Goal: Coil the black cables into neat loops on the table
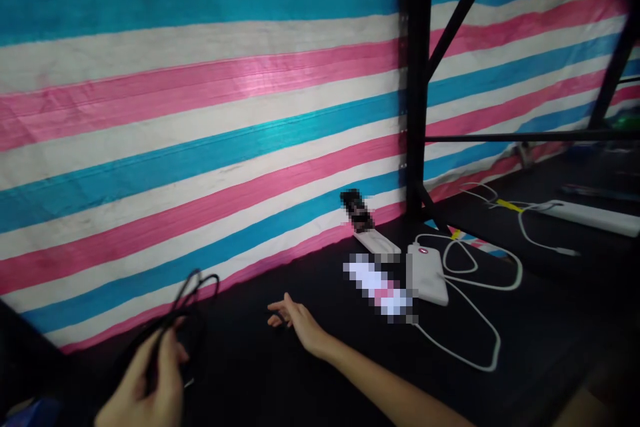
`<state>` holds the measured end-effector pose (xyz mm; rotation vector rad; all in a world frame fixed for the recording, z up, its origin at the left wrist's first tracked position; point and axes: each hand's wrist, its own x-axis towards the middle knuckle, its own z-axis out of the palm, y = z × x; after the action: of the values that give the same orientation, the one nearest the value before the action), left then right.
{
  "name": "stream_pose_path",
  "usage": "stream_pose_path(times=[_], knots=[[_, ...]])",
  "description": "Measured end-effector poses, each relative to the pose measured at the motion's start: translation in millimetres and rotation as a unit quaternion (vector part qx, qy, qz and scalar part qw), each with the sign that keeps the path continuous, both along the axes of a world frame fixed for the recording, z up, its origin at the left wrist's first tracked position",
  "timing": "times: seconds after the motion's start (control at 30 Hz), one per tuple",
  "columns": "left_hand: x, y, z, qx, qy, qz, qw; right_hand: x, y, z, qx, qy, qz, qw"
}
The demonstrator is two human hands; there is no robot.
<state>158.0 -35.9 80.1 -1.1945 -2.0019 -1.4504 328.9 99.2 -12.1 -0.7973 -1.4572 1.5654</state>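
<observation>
My left hand is at the lower left, its fingers closed around a bundle of looped black cable. Loops of the cable stick up above the fingers, while the rest blends into the dark surface. To the right, my right hand hovers over or rests on the black tabletop; which of the two, I cannot tell. Its fingers are loosely bent and apart. A small dark band shows at those fingers, too dim to name.
Right of my hand lie a blurred-out lit device, a white power bank with a white cable, and a white stand-like piece. A white power strip lies farther right. A black metal post stands before striped sheeting.
</observation>
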Motion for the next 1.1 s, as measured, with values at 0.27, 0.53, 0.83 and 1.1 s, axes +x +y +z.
stream_pose_path(times=[0.27, 0.53, 0.83, 1.1], knots=[[51, 23, -51.4, -0.05, 0.328, -0.317, 0.889, 5, 9, -2.9, -0.114, 0.102, -0.032, 0.988], [19, 44, -71.3, -0.145, 0.159, -0.24, 0.947, 6, 2, -1.5, -0.118, 0.134, -0.049, 0.983], [-7, 65, -88.4, -0.188, 0.099, -0.21, 0.954, 10, -12, 4.1, 0.123, 0.056, -0.095, 0.986], [-15, 63, -91.1, -0.137, -0.11, -0.193, 0.965, 14, -17, 11.6, 0.153, 0.057, -0.158, 0.974]])
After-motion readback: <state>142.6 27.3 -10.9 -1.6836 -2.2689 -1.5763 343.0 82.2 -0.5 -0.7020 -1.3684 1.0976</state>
